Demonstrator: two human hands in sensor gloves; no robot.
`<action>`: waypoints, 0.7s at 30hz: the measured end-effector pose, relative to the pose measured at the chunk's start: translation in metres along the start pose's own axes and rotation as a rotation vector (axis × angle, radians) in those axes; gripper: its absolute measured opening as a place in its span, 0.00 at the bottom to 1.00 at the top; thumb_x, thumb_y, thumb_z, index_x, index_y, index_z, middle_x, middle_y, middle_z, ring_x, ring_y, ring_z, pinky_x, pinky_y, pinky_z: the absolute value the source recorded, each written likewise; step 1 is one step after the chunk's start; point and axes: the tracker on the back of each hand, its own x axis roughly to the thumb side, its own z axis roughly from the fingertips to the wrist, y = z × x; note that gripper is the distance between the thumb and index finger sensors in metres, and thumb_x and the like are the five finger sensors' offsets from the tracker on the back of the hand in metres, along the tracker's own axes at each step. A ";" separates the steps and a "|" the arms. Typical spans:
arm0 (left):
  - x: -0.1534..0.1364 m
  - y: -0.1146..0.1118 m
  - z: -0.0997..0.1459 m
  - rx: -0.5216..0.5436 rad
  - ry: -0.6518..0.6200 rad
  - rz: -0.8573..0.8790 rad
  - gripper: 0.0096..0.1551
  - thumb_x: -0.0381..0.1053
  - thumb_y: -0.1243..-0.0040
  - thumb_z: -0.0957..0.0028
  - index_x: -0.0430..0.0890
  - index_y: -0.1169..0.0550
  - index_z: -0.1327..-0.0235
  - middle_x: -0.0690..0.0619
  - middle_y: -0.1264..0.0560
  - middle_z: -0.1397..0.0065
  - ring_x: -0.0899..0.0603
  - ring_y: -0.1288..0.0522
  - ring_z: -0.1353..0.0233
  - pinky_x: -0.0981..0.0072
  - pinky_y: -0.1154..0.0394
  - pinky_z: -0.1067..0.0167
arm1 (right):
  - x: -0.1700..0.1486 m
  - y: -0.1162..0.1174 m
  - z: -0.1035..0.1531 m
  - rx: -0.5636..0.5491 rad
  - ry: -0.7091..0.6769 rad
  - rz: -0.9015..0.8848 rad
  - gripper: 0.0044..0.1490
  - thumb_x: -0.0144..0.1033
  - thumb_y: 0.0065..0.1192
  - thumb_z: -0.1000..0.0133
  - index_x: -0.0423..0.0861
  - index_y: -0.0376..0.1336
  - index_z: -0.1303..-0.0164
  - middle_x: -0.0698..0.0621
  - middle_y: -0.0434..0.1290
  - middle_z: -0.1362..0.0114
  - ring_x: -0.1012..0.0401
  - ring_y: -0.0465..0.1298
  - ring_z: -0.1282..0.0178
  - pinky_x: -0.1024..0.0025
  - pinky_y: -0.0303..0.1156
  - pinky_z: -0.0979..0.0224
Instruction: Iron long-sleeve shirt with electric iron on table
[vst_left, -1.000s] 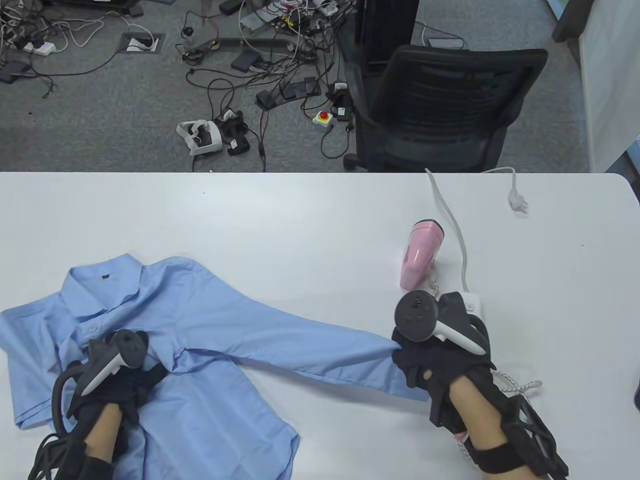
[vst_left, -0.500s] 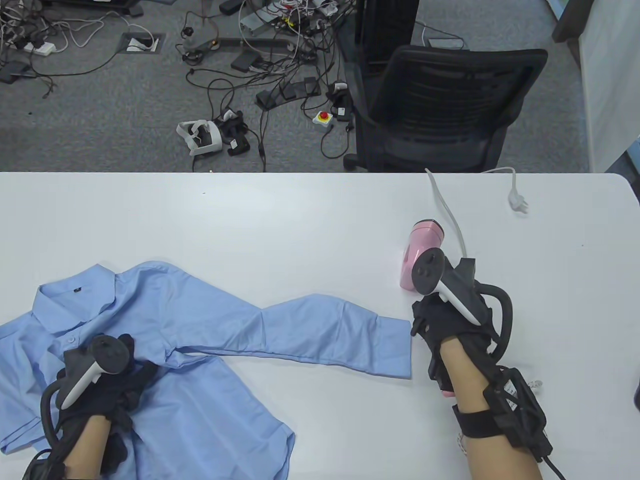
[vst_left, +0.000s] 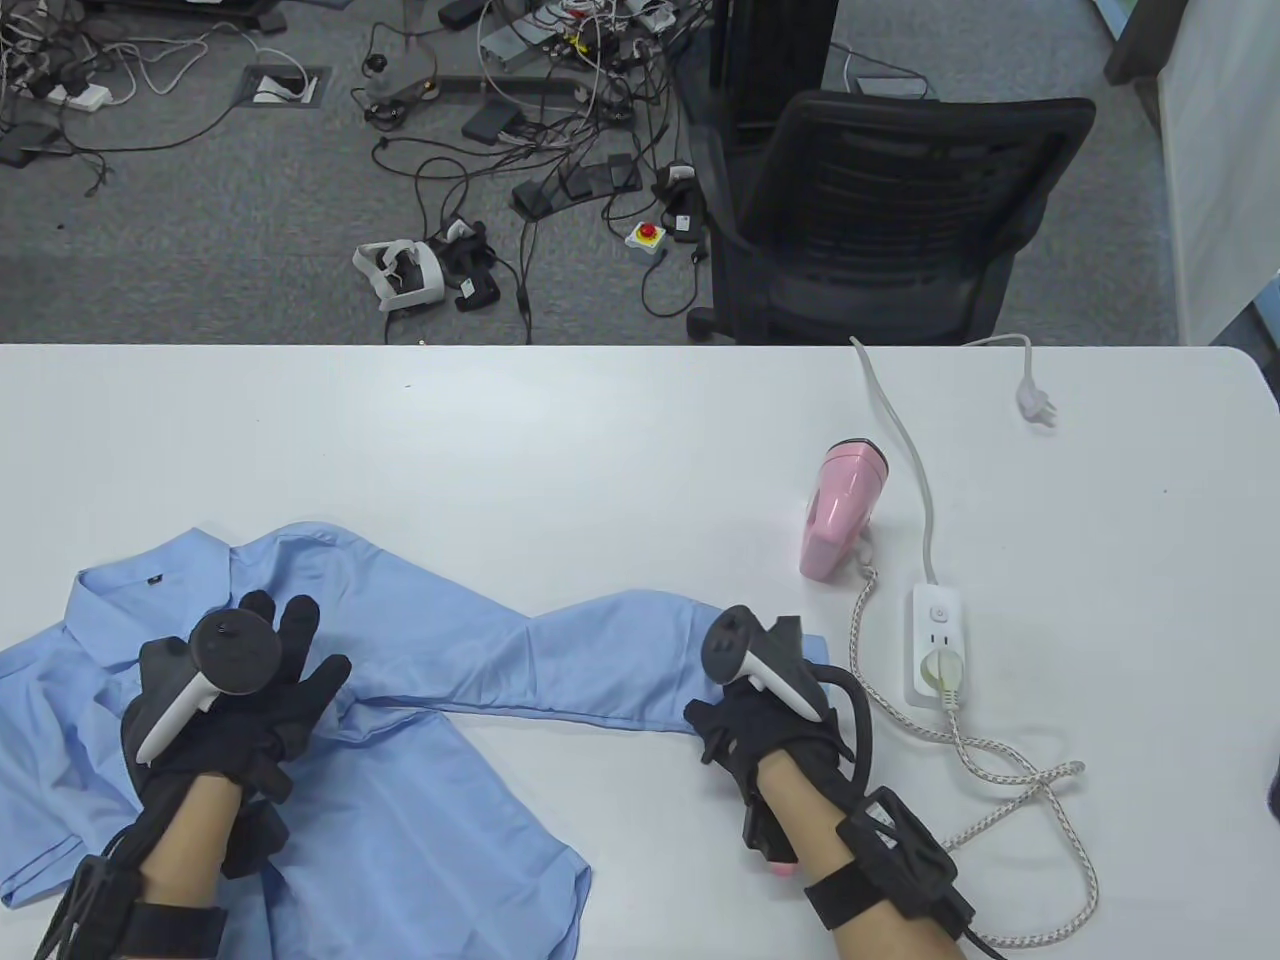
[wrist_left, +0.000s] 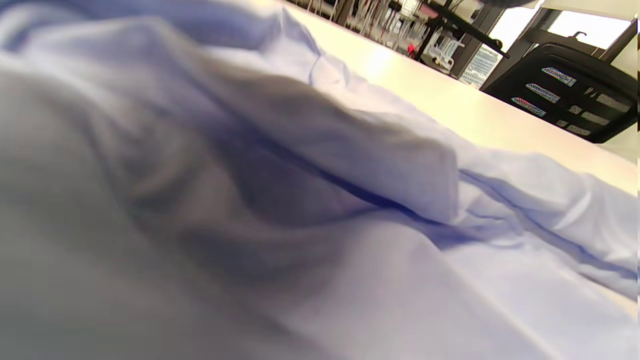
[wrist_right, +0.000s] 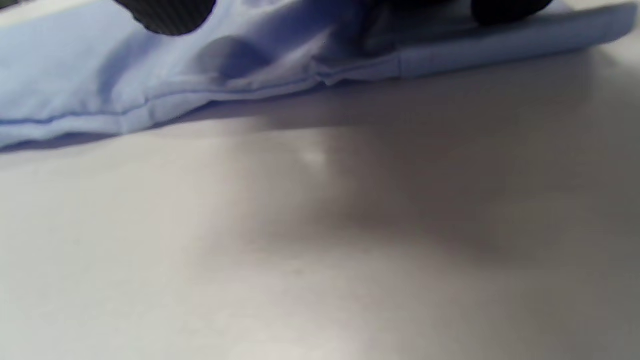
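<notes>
White table, blue shirt, pink iron

What I can't make out

My right hand covers the sleeve cuff at lower centre of the table view, so my grip there is hidden. The blue shirt runs off the bottom and left edges. In the left wrist view the near cloth at lower left is a grey blur; my fingertips are cropped by the right wrist view's top edge.
</notes>
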 end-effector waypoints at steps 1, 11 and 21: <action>-0.004 0.000 -0.004 -0.003 0.008 0.027 0.42 0.74 0.60 0.44 0.64 0.58 0.22 0.53 0.71 0.14 0.37 0.71 0.16 0.31 0.73 0.29 | -0.012 -0.002 0.004 -0.037 0.030 -0.001 0.51 0.64 0.47 0.55 0.49 0.41 0.27 0.44 0.44 0.23 0.46 0.52 0.23 0.47 0.62 0.29; 0.001 -0.022 -0.034 -0.079 0.071 -0.196 0.45 0.76 0.56 0.48 0.65 0.56 0.21 0.54 0.66 0.12 0.38 0.70 0.15 0.31 0.73 0.29 | -0.031 0.005 0.008 -0.097 0.094 0.100 0.53 0.66 0.47 0.56 0.48 0.41 0.27 0.47 0.47 0.25 0.48 0.55 0.25 0.47 0.63 0.30; -0.009 -0.033 -0.039 -0.069 0.199 -0.381 0.50 0.81 0.57 0.53 0.65 0.58 0.23 0.52 0.66 0.12 0.35 0.66 0.15 0.30 0.68 0.27 | -0.037 0.003 -0.013 -0.154 0.124 0.191 0.51 0.66 0.49 0.57 0.56 0.40 0.28 0.52 0.43 0.24 0.53 0.51 0.23 0.50 0.58 0.26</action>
